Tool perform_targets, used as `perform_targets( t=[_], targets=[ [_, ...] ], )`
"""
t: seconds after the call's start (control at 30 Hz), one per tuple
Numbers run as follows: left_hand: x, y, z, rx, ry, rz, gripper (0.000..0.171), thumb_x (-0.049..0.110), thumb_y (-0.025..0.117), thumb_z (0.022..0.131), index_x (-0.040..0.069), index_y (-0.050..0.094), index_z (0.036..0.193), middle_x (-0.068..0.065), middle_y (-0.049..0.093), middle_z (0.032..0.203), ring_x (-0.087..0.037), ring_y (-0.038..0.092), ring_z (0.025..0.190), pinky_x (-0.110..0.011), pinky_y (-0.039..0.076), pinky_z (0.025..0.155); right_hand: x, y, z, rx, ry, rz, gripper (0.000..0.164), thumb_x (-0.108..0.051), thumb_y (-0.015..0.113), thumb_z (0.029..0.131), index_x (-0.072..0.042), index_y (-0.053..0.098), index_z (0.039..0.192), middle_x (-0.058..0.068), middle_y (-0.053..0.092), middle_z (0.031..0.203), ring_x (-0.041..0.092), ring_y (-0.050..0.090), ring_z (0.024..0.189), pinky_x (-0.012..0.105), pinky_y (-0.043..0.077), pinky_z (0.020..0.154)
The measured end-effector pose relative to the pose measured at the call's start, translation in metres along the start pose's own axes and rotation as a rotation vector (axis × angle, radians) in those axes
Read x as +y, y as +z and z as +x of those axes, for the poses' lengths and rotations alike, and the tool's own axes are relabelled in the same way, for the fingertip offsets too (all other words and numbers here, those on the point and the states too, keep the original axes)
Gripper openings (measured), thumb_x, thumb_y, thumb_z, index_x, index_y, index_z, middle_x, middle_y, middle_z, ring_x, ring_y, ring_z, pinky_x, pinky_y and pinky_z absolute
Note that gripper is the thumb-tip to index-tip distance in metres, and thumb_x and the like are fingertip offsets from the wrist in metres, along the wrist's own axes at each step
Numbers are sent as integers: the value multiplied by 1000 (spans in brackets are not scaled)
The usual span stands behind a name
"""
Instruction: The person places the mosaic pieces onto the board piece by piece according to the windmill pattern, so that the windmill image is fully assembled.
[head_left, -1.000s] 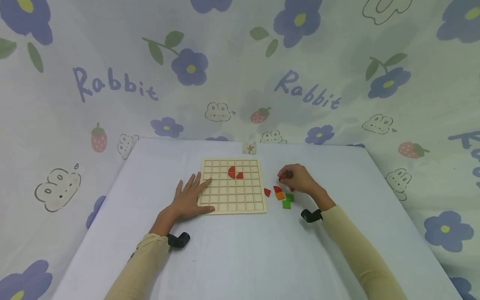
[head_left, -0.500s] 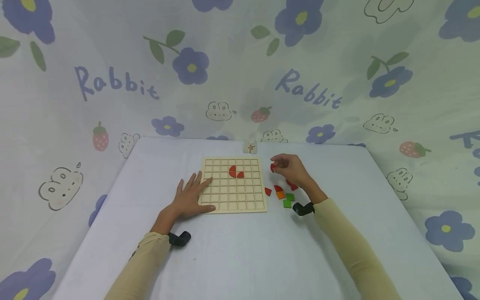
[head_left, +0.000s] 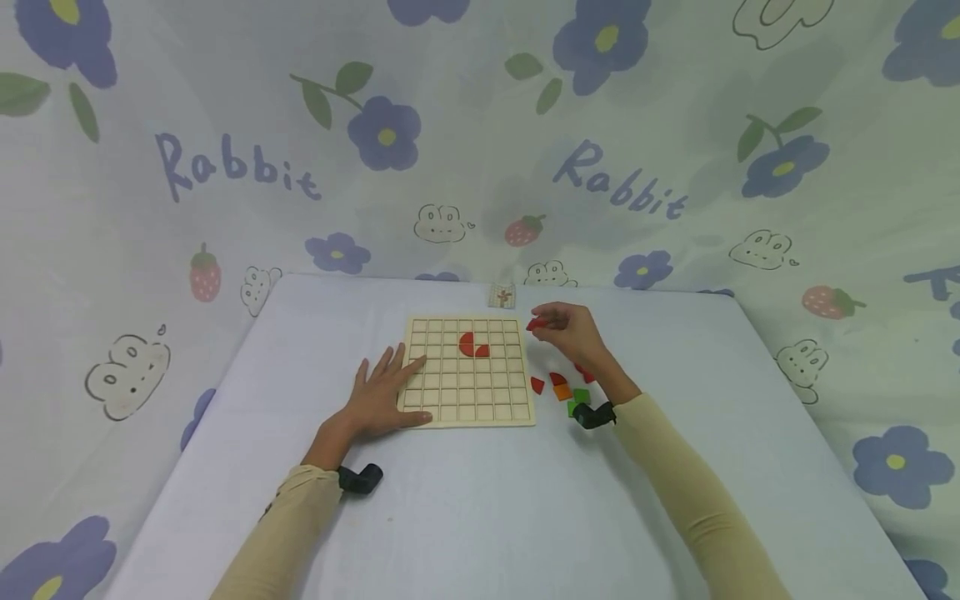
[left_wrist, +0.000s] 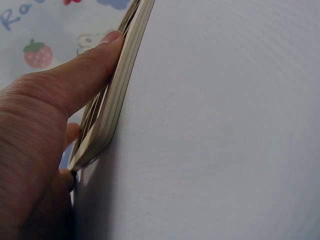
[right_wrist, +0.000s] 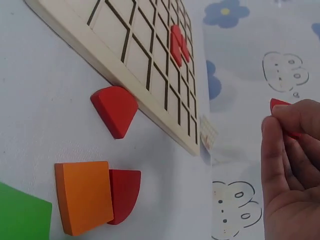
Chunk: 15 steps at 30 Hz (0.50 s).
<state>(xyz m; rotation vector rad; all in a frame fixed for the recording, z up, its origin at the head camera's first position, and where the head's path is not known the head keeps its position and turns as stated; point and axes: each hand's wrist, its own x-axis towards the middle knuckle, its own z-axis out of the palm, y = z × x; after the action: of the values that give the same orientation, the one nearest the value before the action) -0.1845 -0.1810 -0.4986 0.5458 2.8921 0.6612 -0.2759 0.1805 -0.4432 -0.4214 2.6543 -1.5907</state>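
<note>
A pale wooden grid board (head_left: 450, 392) lies on the white table, with several red quarter-circle pieces (head_left: 467, 346) set in its upper cells. My left hand (head_left: 378, 400) rests on the board's left side, fingers spread; in the left wrist view its thumb (left_wrist: 95, 67) lies along the front edge. My right hand (head_left: 573, 333) pinches a red piece (head_left: 536, 323) between thumb and fingertips, just right of the board's upper right corner. In the right wrist view the held piece (right_wrist: 280, 105) is mostly covered by the fingers.
Right of the board lie a red quarter-circle piece (right_wrist: 116, 110), an orange square (right_wrist: 85, 195) against another red piece (right_wrist: 125, 195), and green squares (head_left: 581, 394). A further red piece (head_left: 584, 373) sits partly under the right wrist. A small patterned card (head_left: 502, 295) is behind the board.
My right hand has lifted the red piece away from the loose pieces and carried it left and back toward the board's upper right corner. The left hand has stayed in place.
</note>
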Motion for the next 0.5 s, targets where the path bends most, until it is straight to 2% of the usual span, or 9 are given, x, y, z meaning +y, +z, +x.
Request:
perform_targets(
  t=[0.2,0.33,0.5],
  targets=[
    [3,-2,-2,4,-2,1,104,70,68,76,22,25,158,-17,4,163,-35,-2,149,-62,-8,111,-1,6,1,31,-70,-69,10,-5,75,86,-9,72,94,2,70,97,19,69,85,34,57,75],
    [1,-1,-1,9,2,6,104,71,68,76,23,25,158,-17,4,163,-35,-2,149,-62,-8,111,1,12,1,6,-90,-88,10,-4,74,86,-12,73,93,-1,71,94,19,69,79,33,58,69],
    [-1,2,0,14,4,9,104,73,67,75,24,25,158,-16,4,163,-34,-2,149,-62,-8,111,2,23,0,-33,-70,-100,10,-10,76,87,-11,76,97,-2,72,95,16,69,85,34,57,78]
  ],
)
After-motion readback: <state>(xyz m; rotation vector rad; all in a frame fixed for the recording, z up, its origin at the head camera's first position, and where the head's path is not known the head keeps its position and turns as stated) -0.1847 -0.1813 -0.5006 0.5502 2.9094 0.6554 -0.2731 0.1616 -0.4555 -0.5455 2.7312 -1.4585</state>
